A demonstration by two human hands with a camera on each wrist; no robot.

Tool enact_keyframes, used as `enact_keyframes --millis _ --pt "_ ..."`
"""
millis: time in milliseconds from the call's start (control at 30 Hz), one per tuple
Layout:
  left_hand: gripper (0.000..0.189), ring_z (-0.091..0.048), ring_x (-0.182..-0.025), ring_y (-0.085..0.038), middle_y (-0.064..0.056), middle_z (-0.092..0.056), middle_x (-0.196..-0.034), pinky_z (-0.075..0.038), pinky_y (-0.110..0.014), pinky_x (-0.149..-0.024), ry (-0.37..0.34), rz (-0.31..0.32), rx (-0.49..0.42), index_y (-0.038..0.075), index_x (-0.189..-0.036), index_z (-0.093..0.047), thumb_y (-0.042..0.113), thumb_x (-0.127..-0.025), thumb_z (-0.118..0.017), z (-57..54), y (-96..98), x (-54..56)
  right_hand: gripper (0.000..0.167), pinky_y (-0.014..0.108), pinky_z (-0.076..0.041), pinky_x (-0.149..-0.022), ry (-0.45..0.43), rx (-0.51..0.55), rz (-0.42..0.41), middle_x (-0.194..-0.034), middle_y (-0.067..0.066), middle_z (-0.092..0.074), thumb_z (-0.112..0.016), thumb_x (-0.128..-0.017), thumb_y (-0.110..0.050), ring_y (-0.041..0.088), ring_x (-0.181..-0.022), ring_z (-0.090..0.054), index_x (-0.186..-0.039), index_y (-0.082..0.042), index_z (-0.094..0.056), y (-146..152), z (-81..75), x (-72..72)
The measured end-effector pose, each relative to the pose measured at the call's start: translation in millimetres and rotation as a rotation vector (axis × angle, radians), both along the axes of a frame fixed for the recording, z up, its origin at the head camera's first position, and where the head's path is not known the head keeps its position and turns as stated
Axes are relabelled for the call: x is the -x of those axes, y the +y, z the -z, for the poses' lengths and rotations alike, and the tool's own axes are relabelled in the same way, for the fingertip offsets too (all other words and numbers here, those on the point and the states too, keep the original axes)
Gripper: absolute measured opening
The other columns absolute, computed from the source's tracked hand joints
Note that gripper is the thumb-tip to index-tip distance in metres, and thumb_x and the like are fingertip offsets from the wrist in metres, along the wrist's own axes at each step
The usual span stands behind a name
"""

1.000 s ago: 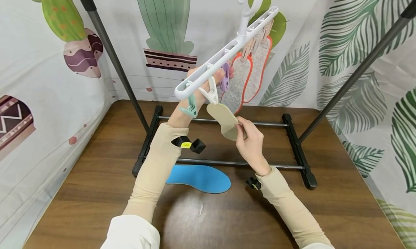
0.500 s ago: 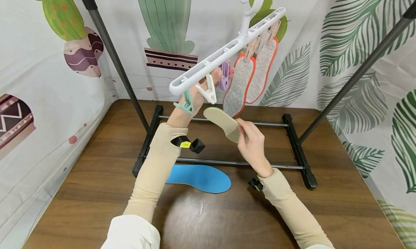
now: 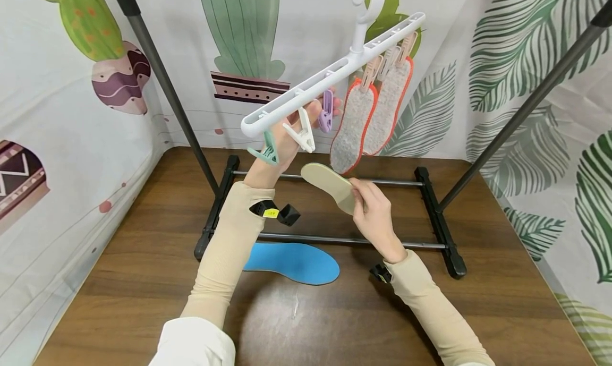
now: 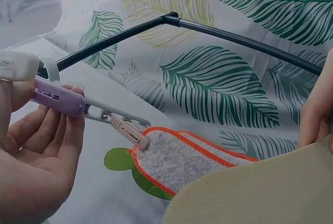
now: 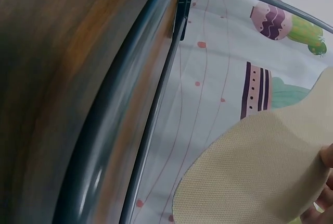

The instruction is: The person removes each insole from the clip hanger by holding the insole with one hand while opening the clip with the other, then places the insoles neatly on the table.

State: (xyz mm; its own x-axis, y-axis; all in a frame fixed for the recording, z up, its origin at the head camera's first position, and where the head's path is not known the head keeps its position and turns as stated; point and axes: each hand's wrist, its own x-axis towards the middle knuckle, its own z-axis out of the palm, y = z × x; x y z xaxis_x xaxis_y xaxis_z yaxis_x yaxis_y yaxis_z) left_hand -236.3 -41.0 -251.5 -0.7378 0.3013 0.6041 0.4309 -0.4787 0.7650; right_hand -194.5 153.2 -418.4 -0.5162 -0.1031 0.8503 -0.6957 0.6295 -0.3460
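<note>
My left hand (image 3: 286, 145) is raised behind the white hanger (image 3: 355, 63). Its thumb and fingers pinch a purple clothespin (image 4: 58, 97) on the hanger. A white clothespin (image 3: 303, 133) and a green clothespin (image 3: 268, 151) hang nearer the bar's left end, in front of that hand. Below them, my right hand (image 3: 375, 212) grips a beige-sided insole (image 3: 326, 181) by its right edge, thumb in front. The insole's free end points up and left, just below the white clothespin. Two grey fuzzy insoles (image 3: 353, 124) with orange-red edging hang from pinkish clothespins on the bar's right half.
A blue insole (image 3: 294, 262) lies on the wooden table (image 3: 268, 323), partly covered by my left forearm. Around the hanger stands a dark metal rack, with its base bar (image 3: 330, 240) across the table. A printed cloth (image 3: 181, 90) hangs behind.
The hanger has turned, its left end coming left and toward me, the grey insoles shifting right. My right hand has drawn the insole slightly down and right, away from the white clothespin.
</note>
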Motion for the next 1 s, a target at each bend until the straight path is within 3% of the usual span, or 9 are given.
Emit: enact_keyframes --millis 233,400,467,567,633,700,1000 --pt "0.089 -0.069 -0.096 -0.022 0.000 -0.071 -0.100 -0.052 -0.042 -0.094 0.012 -0.026 0.015 -0.012 -0.130 -0.050 0.053 -0.075 -0.077 0.8 -1.5 1.2 0.026 0.038 -0.051 -0.060 0.006 -0.058 -0.024 -0.091 0.016 -0.068 -0.060 -0.088 0.011 0.029 -0.078 -0.063 -0.110 0.000 -0.068 9 2.2 -0.4" --pt "0.062 -0.068 -0.095 -0.017 0.001 -0.070 -0.101 -0.052 -0.038 -0.092 0.021 -0.003 -0.007 -0.011 -0.128 -0.052 0.034 -0.089 -0.070 1.6 -2.0 2.2 0.024 0.036 -0.049 -0.060 0.004 -0.095 -0.009 -0.090 0.015 -0.068 -0.059 -0.090 0.008 0.027 -0.077 -0.062 -0.110 -0.001 -0.068 15 3.5 -1.5" --pt "0.043 -0.068 -0.095 -0.016 0.001 -0.070 -0.103 -0.052 -0.036 -0.091 0.019 0.005 -0.028 -0.007 -0.121 -0.058 0.026 -0.093 -0.065 1.6 -2.2 2.1 0.024 0.036 -0.048 -0.060 0.001 -0.095 -0.006 -0.090 0.015 -0.067 -0.058 -0.090 0.007 0.027 -0.077 -0.061 -0.110 -0.001 -0.068 16 4.4 -1.6" --pt "0.034 -0.068 -0.093 -0.016 0.000 -0.069 -0.104 -0.053 -0.035 -0.090 0.008 0.008 -0.062 0.004 -0.105 -0.066 0.033 -0.088 -0.071 1.0 -1.5 2.4 0.024 0.037 -0.048 -0.060 -0.006 -0.088 -0.003 -0.089 0.015 -0.067 -0.058 -0.090 0.006 0.028 -0.078 -0.061 -0.110 -0.001 -0.069 18 5.4 -2.7" --pt "0.033 -0.068 -0.093 -0.016 0.000 -0.069 -0.105 -0.053 -0.036 -0.090 -0.009 0.013 -0.080 0.010 -0.099 -0.067 0.039 -0.083 -0.075 0.8 -1.2 2.6 0.024 0.037 -0.048 -0.061 -0.015 -0.087 0.001 -0.090 0.015 -0.066 -0.057 -0.090 0.006 0.028 -0.079 -0.061 -0.110 -0.002 -0.069 19 5.8 -3.7" --pt "0.045 -0.068 -0.092 -0.015 0.001 -0.068 -0.106 -0.054 -0.036 -0.090 -0.026 0.010 -0.084 0.012 -0.101 -0.067 0.047 -0.073 -0.077 0.7 -1.2 2.6 0.025 0.036 -0.046 -0.061 -0.029 -0.094 0.005 -0.090 0.015 -0.065 -0.056 -0.091 0.006 0.027 -0.078 -0.059 -0.110 -0.002 -0.069 20 6.1 -4.8" --pt "0.068 -0.067 -0.097 -0.018 -0.003 -0.067 -0.112 -0.052 -0.037 -0.093 -0.073 0.025 -0.078 0.001 -0.118 -0.061 0.048 -0.072 -0.077 3.8 -3.1 2.3 0.030 0.036 -0.047 -0.063 -0.041 -0.102 0.016 -0.090 0.015 -0.066 -0.056 -0.088 0.012 0.028 -0.081 -0.061 -0.110 -0.003 -0.069 23 9.7 -9.1"
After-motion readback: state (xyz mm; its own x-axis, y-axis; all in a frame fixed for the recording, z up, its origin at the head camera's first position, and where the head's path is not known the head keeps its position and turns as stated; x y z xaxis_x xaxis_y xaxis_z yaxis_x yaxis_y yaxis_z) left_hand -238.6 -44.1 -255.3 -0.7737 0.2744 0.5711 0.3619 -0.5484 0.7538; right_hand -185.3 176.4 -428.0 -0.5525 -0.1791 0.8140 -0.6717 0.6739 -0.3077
